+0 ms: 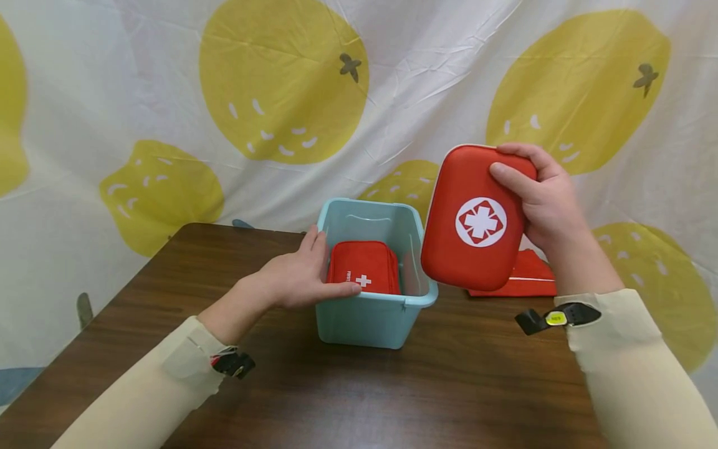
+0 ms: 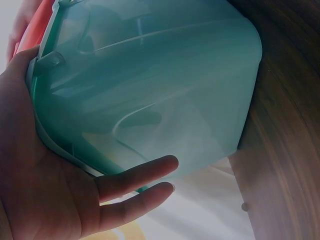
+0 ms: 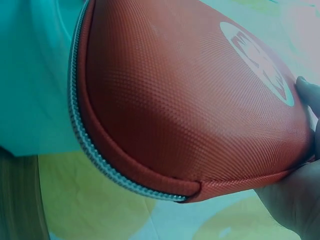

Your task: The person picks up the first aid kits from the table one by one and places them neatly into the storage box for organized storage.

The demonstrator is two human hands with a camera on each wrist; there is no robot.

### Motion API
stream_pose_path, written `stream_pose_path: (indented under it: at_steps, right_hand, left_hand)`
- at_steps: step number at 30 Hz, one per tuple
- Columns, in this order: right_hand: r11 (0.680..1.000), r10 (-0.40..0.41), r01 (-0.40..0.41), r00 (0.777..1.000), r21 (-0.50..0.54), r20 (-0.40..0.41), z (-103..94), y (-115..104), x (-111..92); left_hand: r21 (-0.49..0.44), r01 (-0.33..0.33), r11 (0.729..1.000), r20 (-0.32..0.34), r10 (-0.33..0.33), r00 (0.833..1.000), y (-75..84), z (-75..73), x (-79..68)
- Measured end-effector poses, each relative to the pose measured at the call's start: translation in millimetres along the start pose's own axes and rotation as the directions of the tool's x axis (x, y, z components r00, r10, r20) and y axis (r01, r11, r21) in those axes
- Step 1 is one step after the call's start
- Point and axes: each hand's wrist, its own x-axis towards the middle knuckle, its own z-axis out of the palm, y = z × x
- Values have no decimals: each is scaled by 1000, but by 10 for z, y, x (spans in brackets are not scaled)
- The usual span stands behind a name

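Observation:
A hard-shell red first aid case with a white cross emblem is held up above the table by my right hand, its thumb on the front face. The case's silver zipper shows in the right wrist view. My left hand rests against the left rim of a light blue plastic bin, the thumb along the front rim. In the left wrist view two straight fingers lie by the bin's outer side. Inside the bin sits a red first aid pouch with a white cross.
A flat red fabric item with a white line lies on the dark wooden table, partly hidden behind the case and right wrist. Behind the table hangs a white curtain with yellow lemons.

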Motion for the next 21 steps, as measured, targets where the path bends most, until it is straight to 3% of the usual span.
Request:
stream_pose_path:
  at_steps: [10,21]
  right_hand:
    - [999,-34,34,999,14,21,378,42,175]
    - [999,-16,13,998,46,57,753,199,349]
  left_hand:
    - [-3,7,1000,9,-7,1000,28,-1,-10]
    - [-20,11,1000,16,-10,1000,65,-8,-30]
